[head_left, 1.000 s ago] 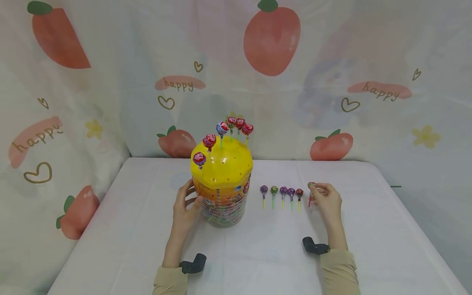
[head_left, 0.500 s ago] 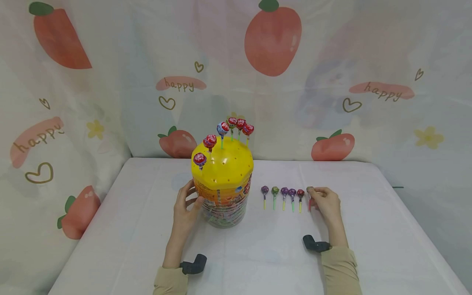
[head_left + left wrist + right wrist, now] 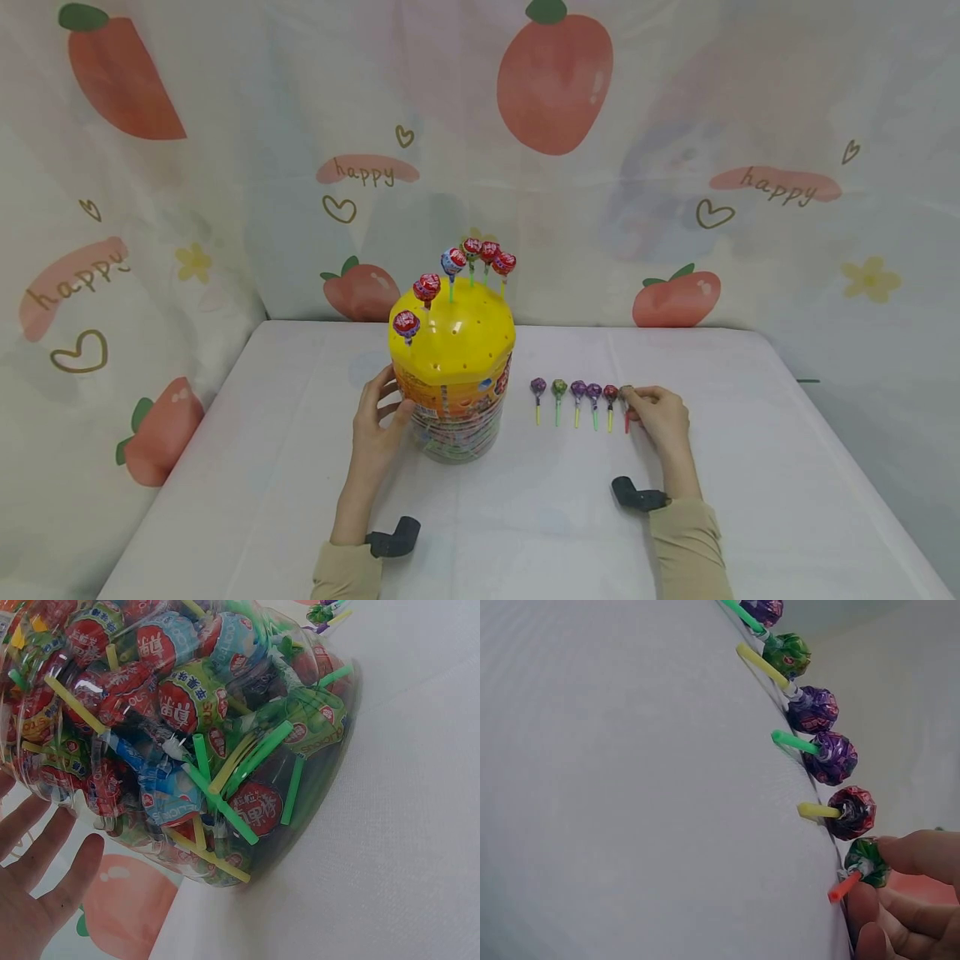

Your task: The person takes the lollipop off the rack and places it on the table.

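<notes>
In the head view my left hand [image 3: 377,425] rests against the left side of a clear jar [image 3: 457,437] with a yellow lid [image 3: 457,333]. Its fingers look spread and fairly straight in the left wrist view, beside the jar wall. Wrapped lollipops [image 3: 180,705] fill the jar. Several red and blue lollipops [image 3: 427,288] stand upright in holes of the lid. My right hand [image 3: 662,415] pinches the head of a green lollipop [image 3: 866,859] with a red stick, at the right end of a row on the table. A dark red lollipop [image 3: 851,812] lies just beside it.
The row continues left with purple lollipops [image 3: 577,389] and a green one [image 3: 559,388], sticks toward me. A white cloth covers the table [image 3: 525,517]. A printed curtain [image 3: 450,100] hangs behind. Dark wrist cameras [image 3: 395,537] sit on both wrists.
My right hand has moved slightly left with the green lollipop, bringing it close to the dark red one in the row. The left hand and the jar stay put.
</notes>
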`<action>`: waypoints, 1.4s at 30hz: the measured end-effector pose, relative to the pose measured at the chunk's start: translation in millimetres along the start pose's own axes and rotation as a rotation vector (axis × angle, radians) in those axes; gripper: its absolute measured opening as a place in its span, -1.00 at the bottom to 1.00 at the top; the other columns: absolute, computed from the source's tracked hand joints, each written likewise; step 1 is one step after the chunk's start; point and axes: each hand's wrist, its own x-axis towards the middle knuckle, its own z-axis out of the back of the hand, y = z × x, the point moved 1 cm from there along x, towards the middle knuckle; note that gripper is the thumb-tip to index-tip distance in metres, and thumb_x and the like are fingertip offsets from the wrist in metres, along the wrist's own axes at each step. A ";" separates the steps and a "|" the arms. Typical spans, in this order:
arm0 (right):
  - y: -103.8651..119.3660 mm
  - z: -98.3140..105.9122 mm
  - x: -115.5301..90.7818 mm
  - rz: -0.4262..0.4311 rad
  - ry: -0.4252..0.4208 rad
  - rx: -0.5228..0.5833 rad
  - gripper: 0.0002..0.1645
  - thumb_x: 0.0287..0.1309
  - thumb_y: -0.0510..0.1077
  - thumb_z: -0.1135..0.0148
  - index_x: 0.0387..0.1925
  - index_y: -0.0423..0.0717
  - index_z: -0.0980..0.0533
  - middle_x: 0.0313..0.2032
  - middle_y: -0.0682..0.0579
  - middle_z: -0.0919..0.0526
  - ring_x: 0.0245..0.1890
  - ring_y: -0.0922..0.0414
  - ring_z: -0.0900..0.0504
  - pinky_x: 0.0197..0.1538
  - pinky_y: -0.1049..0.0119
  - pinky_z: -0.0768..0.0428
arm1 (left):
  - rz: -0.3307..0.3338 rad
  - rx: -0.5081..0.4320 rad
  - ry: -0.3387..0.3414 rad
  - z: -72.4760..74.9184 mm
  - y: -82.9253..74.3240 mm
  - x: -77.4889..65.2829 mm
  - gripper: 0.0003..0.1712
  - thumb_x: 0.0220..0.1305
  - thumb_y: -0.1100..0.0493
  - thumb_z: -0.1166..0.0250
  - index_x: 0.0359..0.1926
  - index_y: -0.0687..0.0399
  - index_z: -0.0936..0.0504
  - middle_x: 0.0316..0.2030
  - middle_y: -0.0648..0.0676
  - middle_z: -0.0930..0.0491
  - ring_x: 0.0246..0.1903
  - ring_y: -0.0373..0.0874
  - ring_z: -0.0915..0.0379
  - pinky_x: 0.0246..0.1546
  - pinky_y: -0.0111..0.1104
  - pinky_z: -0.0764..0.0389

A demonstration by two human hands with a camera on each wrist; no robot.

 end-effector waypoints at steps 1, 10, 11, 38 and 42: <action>0.2 -0.1 -0.4 0.001 -0.002 -0.005 -0.45 0.24 0.13 -0.19 -0.05 -0.29 -0.57 -0.67 0.23 -0.63 -0.65 0.34 -0.52 -0.40 0.44 -0.37 | -0.001 0.001 0.000 0.1 0.2 0.0 -0.32 0.27 0.12 -0.27 0.38 -0.10 -0.27 0.25 0.09 -0.39 0.21 -0.01 -0.34 0.15 0.06 -0.51; 0.9 -2.7 -2.7 -0.030 -0.014 0.028 -0.50 0.22 0.07 -0.22 -0.04 -0.29 -0.58 -0.67 0.25 -0.61 -0.66 0.36 -0.51 -0.51 0.49 -0.39 | 0.003 -0.004 0.007 0.7 1.1 0.1 -0.33 0.27 0.13 -0.27 0.38 -0.13 -0.27 0.23 0.07 -0.39 0.22 -0.02 -0.34 0.16 0.06 -0.49; 0.4 -2.9 -2.8 -0.029 -0.016 0.034 -0.50 0.22 0.05 -0.22 -0.03 -0.30 -0.57 -0.66 0.24 -0.61 -0.67 0.36 -0.51 -0.52 0.49 -0.39 | 0.005 -0.005 0.008 0.7 1.1 0.1 -0.33 0.28 0.13 -0.27 0.38 -0.13 -0.27 0.23 0.07 -0.39 0.22 -0.02 -0.34 0.17 0.06 -0.48; 41.7 25.5 -38.1 0.139 -0.215 0.097 -0.65 0.23 -0.07 -0.22 -0.02 -0.16 -0.60 -0.44 -0.03 -0.71 -0.63 0.51 -0.50 -0.48 0.54 -0.37 | -0.022 0.007 0.004 -0.2 -0.7 0.2 -0.32 0.28 0.15 -0.27 0.39 -0.08 -0.26 0.24 0.11 -0.39 0.22 0.02 -0.35 0.13 0.10 -0.50; 59.7 21.1 -49.4 0.215 -0.235 0.145 -0.69 0.21 -0.11 -0.24 -0.06 -0.16 -0.62 -0.38 -0.16 -0.70 -0.60 0.53 -0.47 -0.52 0.54 -0.39 | -0.022 0.024 0.000 -0.3 0.4 0.0 -0.31 0.29 0.12 -0.26 0.40 -0.08 -0.25 0.24 0.09 -0.39 0.21 0.01 -0.36 0.11 0.10 -0.51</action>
